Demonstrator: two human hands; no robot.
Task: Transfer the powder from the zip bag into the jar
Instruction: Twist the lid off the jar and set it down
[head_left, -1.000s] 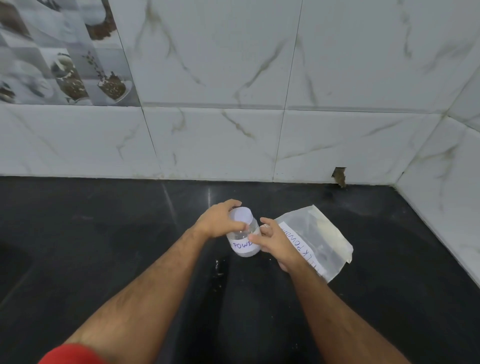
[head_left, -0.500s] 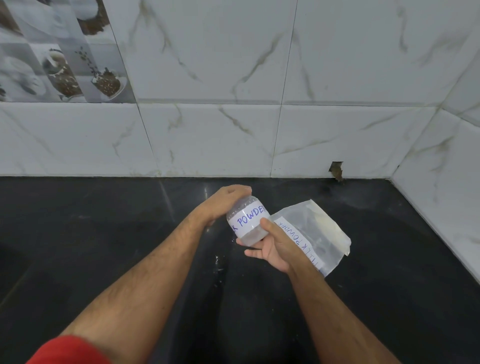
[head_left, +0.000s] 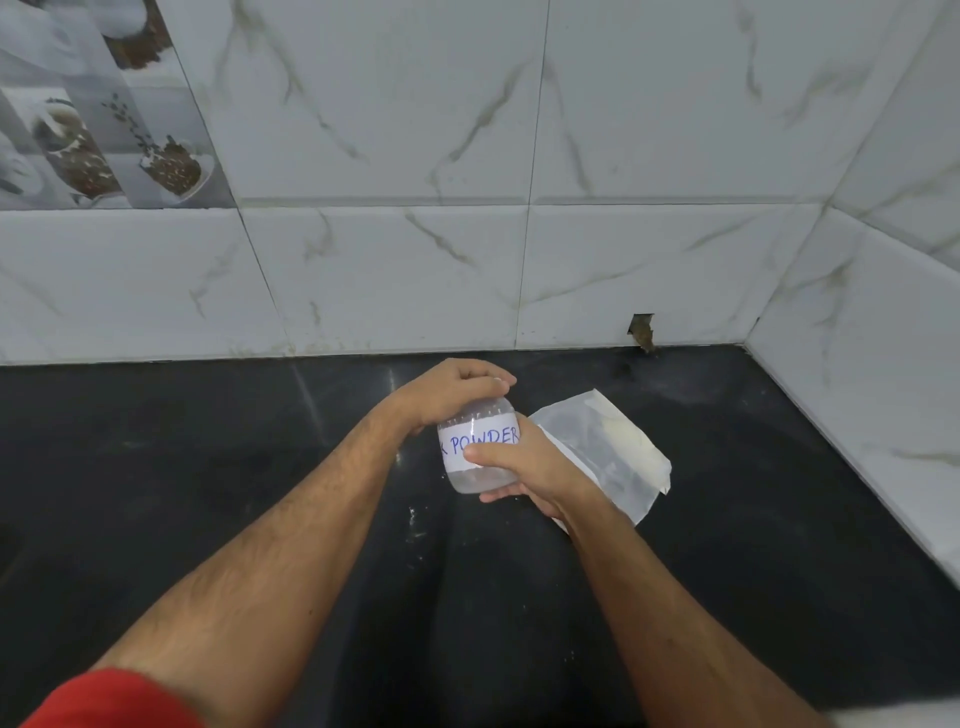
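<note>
A clear plastic jar (head_left: 480, 447), its white label hand-lettered "POWDER" in blue, is held up off the black table (head_left: 208, 467) between a person's two hands. The right hand (head_left: 524, 470) grips the jar's body from the side, thumb pressed across the label and fingers (head_left: 501, 494) curled around the lower part. The left hand (head_left: 452, 392) caps the top of the jar, its fingers closed down over the lid region, which is hidden beneath the palm. The jar leans slightly away from the camera, and its visible lower part looks see-through; whether it holds any powder cannot be told.

Just beside the right hand, partly behind the wrist, a translucent zip bag (head_left: 608, 457) lies flat on the table, with a pale heap of powder (head_left: 636, 449) gathered toward its far right edge. A few light specks (head_left: 414, 522) dot the dark tabletop near the person's forearms.

A red sleeve (head_left: 111, 701) shows at the left arm's lower edge. Behind the table rises a wall of white marble-patterned tiles (head_left: 649, 130), meeting a side wall at the right corner, with a chipped gap (head_left: 642, 331) at the base and a printed picture tile (head_left: 98, 124) at upper left.
</note>
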